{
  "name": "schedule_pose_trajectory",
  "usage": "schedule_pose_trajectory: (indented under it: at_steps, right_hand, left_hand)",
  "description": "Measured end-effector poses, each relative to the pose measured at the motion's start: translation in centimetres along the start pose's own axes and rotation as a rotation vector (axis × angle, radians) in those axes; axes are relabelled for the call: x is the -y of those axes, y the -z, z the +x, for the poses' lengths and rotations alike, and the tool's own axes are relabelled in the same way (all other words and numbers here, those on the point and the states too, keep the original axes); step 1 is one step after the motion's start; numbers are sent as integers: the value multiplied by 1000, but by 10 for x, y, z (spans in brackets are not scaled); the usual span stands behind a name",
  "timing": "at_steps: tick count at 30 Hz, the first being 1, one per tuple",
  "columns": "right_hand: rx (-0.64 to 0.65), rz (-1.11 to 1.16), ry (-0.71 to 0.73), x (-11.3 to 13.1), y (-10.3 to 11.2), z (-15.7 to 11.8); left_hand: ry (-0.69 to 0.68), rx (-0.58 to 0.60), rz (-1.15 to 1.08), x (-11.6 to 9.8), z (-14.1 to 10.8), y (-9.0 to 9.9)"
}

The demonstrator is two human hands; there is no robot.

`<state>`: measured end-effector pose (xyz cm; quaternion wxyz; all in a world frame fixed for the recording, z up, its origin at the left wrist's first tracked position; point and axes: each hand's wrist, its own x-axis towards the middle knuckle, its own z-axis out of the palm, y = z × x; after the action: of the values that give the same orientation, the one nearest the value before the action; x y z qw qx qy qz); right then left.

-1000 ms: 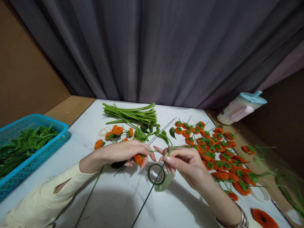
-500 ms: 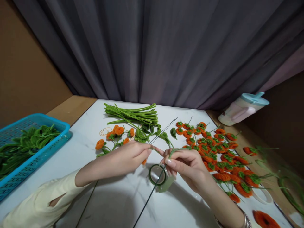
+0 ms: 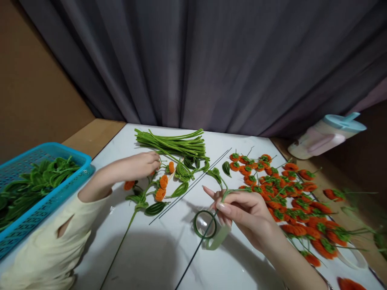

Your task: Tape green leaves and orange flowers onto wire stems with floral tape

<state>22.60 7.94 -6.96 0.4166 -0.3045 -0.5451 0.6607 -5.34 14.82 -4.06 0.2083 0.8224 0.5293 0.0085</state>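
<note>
My right hand (image 3: 242, 205) pinches a green-wrapped wire stem (image 3: 193, 255) between thumb and fingertips. The stem slants down to the bottom edge and has a fuzzy green leaf (image 3: 215, 174) at its upper end. Just below these fingers is a roll of green tape (image 3: 196, 225), the stem crossing in front of it. My left hand (image 3: 140, 166) is over the top of an assembled branch (image 3: 140, 201) with orange pumpkin-like pieces (image 3: 163, 182) and green leaves. Its fingers are curled together, and what is in them is hidden.
A bundle of green fuzzy stems (image 3: 172, 143) lies at the back. Many orange pieces with green tops (image 3: 272, 193) spread across the right. Two thin wires (image 3: 193, 183) lie diagonally mid-table. At left stands a blue basket (image 3: 86, 161) of leaves; a lidded cup (image 3: 320, 137) stands back right.
My left hand has left the spot beside my right hand and moved left and back to the orange branch. My right hand still holds the stem. The view has shifted slightly.
</note>
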Motion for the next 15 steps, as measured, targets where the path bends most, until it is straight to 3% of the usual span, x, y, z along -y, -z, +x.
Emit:
schedule_pose_trajectory:
  at_steps: [4,8,15]
  right_hand:
    - [0,16,-21,2,2,0]
    - [-5,33,-28,5,3,1]
    - [-23,45,-40,9,2,2]
  left_hand:
    - [93,241,-249,22,5,18]
    - [93,291,-392,28,-2,31]
    - [107,258,-528,22,-18,37]
